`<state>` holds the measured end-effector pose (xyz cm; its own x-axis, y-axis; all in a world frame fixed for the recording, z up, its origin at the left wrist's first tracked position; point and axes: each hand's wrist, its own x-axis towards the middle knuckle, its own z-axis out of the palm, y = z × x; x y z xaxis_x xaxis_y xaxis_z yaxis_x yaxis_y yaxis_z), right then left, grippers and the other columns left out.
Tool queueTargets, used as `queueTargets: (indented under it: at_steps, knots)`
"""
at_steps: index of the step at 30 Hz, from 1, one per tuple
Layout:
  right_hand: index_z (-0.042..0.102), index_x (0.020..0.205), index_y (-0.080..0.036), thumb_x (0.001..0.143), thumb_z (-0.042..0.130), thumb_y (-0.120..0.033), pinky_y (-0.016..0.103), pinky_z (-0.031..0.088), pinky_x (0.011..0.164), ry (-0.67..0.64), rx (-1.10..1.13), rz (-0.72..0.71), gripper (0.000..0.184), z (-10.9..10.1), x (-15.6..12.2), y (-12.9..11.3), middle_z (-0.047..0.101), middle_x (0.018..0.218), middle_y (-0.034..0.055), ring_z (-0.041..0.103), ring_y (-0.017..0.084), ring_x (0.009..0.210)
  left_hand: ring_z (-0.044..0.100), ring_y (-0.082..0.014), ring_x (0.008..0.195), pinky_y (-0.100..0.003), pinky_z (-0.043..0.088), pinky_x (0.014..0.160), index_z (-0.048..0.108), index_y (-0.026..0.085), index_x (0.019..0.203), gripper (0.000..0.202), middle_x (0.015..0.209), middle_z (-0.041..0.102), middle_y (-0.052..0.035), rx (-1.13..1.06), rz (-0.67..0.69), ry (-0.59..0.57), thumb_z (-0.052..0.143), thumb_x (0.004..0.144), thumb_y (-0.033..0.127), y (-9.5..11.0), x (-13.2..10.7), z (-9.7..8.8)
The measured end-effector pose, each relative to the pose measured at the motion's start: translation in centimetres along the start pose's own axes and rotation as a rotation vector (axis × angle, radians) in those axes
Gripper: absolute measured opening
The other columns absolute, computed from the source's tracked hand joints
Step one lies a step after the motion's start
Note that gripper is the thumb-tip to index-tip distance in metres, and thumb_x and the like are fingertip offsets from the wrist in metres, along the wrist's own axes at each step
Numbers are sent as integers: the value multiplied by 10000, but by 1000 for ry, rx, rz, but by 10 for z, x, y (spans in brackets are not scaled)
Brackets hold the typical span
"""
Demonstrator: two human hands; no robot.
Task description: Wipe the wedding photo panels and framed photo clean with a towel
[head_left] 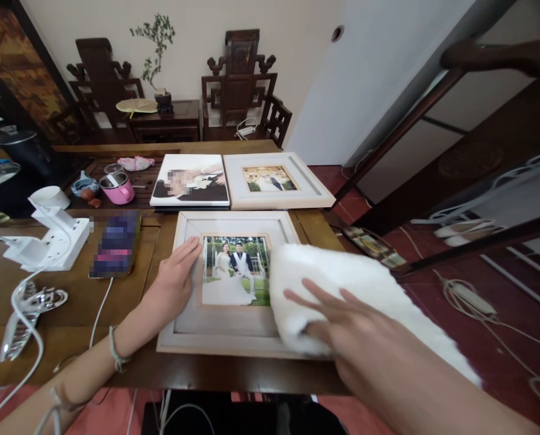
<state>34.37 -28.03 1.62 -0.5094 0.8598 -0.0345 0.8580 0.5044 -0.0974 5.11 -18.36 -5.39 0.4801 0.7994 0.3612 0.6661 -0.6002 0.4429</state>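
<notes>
A framed photo (236, 272) of a couple outdoors lies flat near the table's front edge, inside a wide pale picture frame (225, 343). My left hand (178, 272) rests on the frame's left side, fingers stretched out towards the photo's upper left corner; its thumb is hidden. With my right hand (337, 311) I press a fluffy white cloth (351, 266) onto the frame's right side. Some fingers are spread over the cloth and others curl into it. The cloth covers much of that side and trails past the table edge.
Behind lie a second framed photo (274, 202) and a white-edged photo panel (191, 202). To the left are a phone (116, 244), a white power strip (70, 241), a clear hair claw (29, 314), a pink mug (118, 190) and loose cables. A dark wooden stand (397, 151) rises on the right.
</notes>
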Motion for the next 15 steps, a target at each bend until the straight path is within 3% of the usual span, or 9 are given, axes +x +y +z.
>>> queueTargets:
  at_steps: [4,8,12,15]
  knots:
    - [734,984,-157,629,455,59,631,384,1027,52,-113,-42,501,-1,53,32,491,1424,117,340,378,1364,375,-248,1388,-515,335,1130,418,167,1407,621,1471,439,-141,-20,6,-28,368,822,-34,0,1,-1]
    - [658,1149,-79,666,447,75,601,331,1083,123,-134,-60,549,-5,104,46,423,1470,173,268,394,1392,379,-241,1386,-512,330,1133,434,156,1393,604,1457,456,-148,-32,6,1,358,825,-37,-2,0,2]
    - [607,1231,-108,664,472,82,584,192,1150,193,-113,-185,613,-12,153,24,400,1497,131,179,379,1422,406,-243,1369,-516,349,1118,478,165,1353,540,1437,480,-148,-72,-1,68,360,856,-12,-5,0,8]
    - [553,1288,-146,675,485,96,546,165,1164,145,-106,-313,663,-9,180,-1,444,1475,92,178,336,1433,463,-257,1325,-510,398,1080,534,171,1290,491,1380,536,-145,-92,10,90,379,857,2,-4,2,7]
